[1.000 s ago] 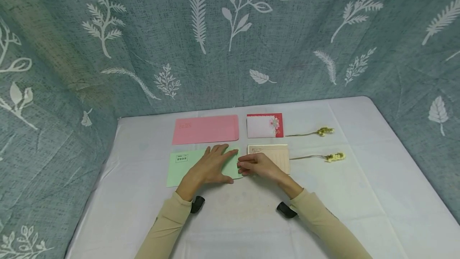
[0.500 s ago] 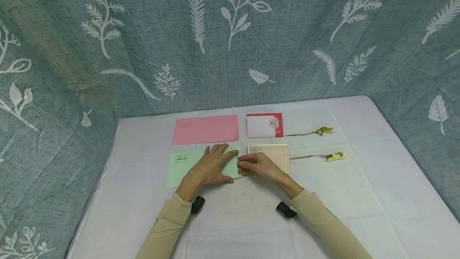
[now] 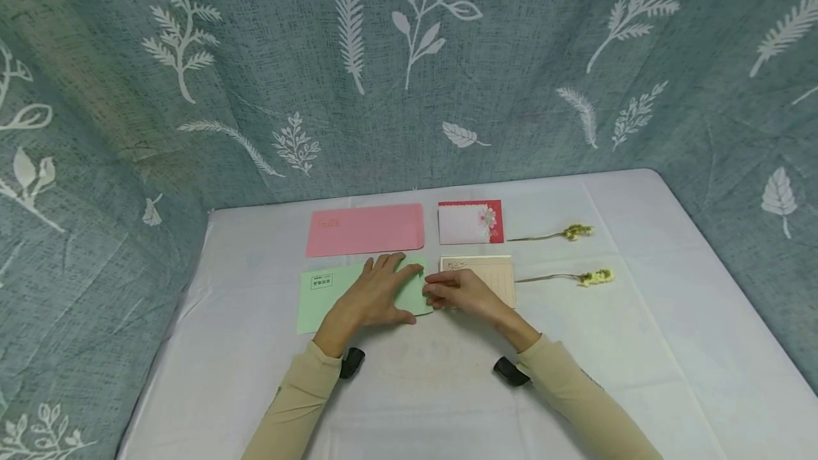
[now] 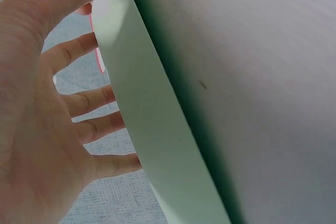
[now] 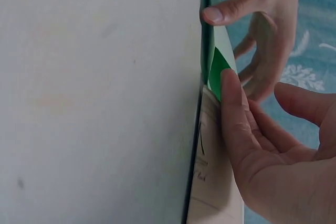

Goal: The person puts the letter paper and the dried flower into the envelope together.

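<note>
A light green envelope [image 3: 317, 314] lies flat on the table with a small printed box at its upper left. Across its right half my left hand [image 3: 377, 297] rests with fingers spread, the thumb at the near edge. My right hand [image 3: 469, 295] touches the envelope's right end with its fingers, the thumb held apart from them in the right wrist view. There, a deeper green inner face [image 5: 216, 74] shows where that end stands slightly raised by the fingertips. Under the right hand and wrist is a beige lined card [image 3: 500, 277], partly covered.
A pink envelope [image 3: 367, 229] lies behind the green one. To its right is a red and white floral card [image 3: 463, 224]. Two dried flower sprigs, the rear sprig [image 3: 578, 232] and the front sprig [image 3: 596, 277], lie at the right. A patterned curtain [image 3: 409, 126] hangs behind the table.
Both hands stay almost in place. The right fingertips shift very slightly, and the near right corner of the green envelope appears a little higher.
</note>
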`<action>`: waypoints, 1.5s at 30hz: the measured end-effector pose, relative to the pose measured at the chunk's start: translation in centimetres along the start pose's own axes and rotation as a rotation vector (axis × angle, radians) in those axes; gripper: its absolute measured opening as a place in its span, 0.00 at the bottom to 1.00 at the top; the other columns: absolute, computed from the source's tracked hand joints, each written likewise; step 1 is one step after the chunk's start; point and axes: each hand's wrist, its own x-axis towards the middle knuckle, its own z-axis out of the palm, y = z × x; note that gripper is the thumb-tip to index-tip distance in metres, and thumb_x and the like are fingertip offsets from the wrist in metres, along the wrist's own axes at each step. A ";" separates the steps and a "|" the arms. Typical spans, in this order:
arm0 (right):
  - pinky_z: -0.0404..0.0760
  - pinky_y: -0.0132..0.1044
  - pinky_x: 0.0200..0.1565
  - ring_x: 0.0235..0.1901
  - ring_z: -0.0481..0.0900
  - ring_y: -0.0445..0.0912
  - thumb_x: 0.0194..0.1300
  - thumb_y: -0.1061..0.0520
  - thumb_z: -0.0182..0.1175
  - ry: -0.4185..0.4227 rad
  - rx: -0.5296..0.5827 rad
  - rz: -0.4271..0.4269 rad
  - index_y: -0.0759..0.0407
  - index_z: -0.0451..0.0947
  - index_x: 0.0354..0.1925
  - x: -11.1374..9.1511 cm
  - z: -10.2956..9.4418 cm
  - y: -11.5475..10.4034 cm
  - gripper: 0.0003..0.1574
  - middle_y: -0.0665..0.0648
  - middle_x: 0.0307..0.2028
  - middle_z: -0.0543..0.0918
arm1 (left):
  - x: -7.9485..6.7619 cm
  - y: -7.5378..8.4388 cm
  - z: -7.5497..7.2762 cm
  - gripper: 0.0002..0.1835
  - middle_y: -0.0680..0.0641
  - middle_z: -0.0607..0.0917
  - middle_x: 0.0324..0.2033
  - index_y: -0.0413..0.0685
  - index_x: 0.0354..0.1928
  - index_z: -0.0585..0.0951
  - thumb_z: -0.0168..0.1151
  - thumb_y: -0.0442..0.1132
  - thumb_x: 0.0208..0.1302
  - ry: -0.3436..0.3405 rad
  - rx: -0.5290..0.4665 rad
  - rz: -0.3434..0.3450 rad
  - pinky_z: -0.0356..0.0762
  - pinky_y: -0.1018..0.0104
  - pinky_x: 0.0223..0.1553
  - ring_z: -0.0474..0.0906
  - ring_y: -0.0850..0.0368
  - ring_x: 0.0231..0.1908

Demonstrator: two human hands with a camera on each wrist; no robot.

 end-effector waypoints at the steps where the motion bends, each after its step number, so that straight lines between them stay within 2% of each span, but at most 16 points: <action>1: 0.84 0.38 0.45 0.40 0.86 0.50 0.72 0.61 0.55 0.008 -0.008 -0.003 0.77 0.73 0.58 0.0 -0.1 0.0 0.23 0.68 0.48 0.84 | 0.0 0.0 0.0 0.47 0.40 0.67 0.65 0.55 0.67 0.71 0.79 0.58 0.42 0.004 0.002 0.002 0.59 0.35 0.64 0.63 0.41 0.65; 7: 0.84 0.38 0.44 0.39 0.86 0.50 0.71 0.62 0.56 0.060 -0.016 0.004 0.77 0.74 0.57 -0.4 -0.8 0.2 0.22 0.67 0.46 0.84 | 0.1 0.1 -0.1 0.48 0.40 0.67 0.65 0.54 0.67 0.71 0.79 0.58 0.42 0.011 0.012 0.000 0.60 0.37 0.64 0.64 0.41 0.65; 12: 0.84 0.37 0.40 0.35 0.85 0.47 0.71 0.61 0.57 0.151 -0.078 0.025 0.74 0.78 0.53 -0.8 -1.5 0.3 0.19 0.64 0.39 0.86 | 0.1 0.1 -0.2 0.48 0.39 0.68 0.64 0.54 0.67 0.71 0.80 0.58 0.41 0.024 0.006 0.005 0.62 0.38 0.63 0.65 0.41 0.64; 20: 0.78 0.32 0.31 0.31 0.83 0.44 0.68 0.59 0.61 0.317 -0.309 0.041 0.69 0.84 0.45 -1.7 -3.5 0.3 0.14 0.59 0.33 0.87 | 0.2 -0.1 0.0 0.48 0.39 0.69 0.63 0.54 0.66 0.72 0.80 0.58 0.40 0.043 0.031 0.017 0.64 0.39 0.61 0.66 0.41 0.63; 26: 0.74 0.32 0.27 0.28 0.83 0.45 0.66 0.58 0.62 0.395 -0.395 0.063 0.69 0.84 0.43 -2.5 -5.2 0.5 0.14 0.60 0.31 0.87 | 0.2 -0.1 0.1 0.47 0.39 0.69 0.63 0.53 0.66 0.72 0.80 0.57 0.41 0.052 0.016 0.021 0.64 0.38 0.61 0.65 0.41 0.63; 31: 0.77 0.37 0.30 0.31 0.84 0.49 0.64 0.55 0.64 0.471 -0.500 0.101 0.67 0.84 0.42 -3.2 -6.3 0.5 0.15 0.60 0.33 0.87 | 0.1 -0.1 0.1 0.47 0.39 0.69 0.64 0.53 0.66 0.72 0.80 0.56 0.41 0.055 0.006 0.018 0.63 0.37 0.62 0.65 0.41 0.64; 35: 0.78 0.41 0.34 0.35 0.83 0.52 0.63 0.53 0.65 0.495 -0.547 0.132 0.66 0.84 0.43 -3.6 -6.8 0.5 0.17 0.61 0.35 0.86 | 0.1 -0.1 0.1 0.48 0.39 0.68 0.64 0.54 0.67 0.71 0.80 0.57 0.42 0.054 0.005 0.015 0.62 0.38 0.62 0.64 0.41 0.64; 41: 0.73 0.36 0.28 0.27 0.78 0.47 0.61 0.52 0.66 0.506 -0.561 0.182 0.68 0.81 0.46 -3.9 -7.5 0.8 0.21 0.59 0.32 0.84 | 0.0 -0.1 0.2 0.48 0.40 0.68 0.64 0.54 0.67 0.71 0.80 0.57 0.41 0.060 0.009 0.020 0.62 0.38 0.63 0.65 0.41 0.64; 45: 0.71 0.35 0.27 0.26 0.77 0.47 0.61 0.50 0.67 0.510 -0.571 0.232 0.69 0.79 0.49 -4.2 -7.7 0.8 0.25 0.61 0.33 0.84 | -0.1 -0.1 0.2 0.48 0.39 0.68 0.64 0.54 0.67 0.71 0.80 0.57 0.42 0.059 0.008 0.020 0.63 0.38 0.62 0.64 0.41 0.64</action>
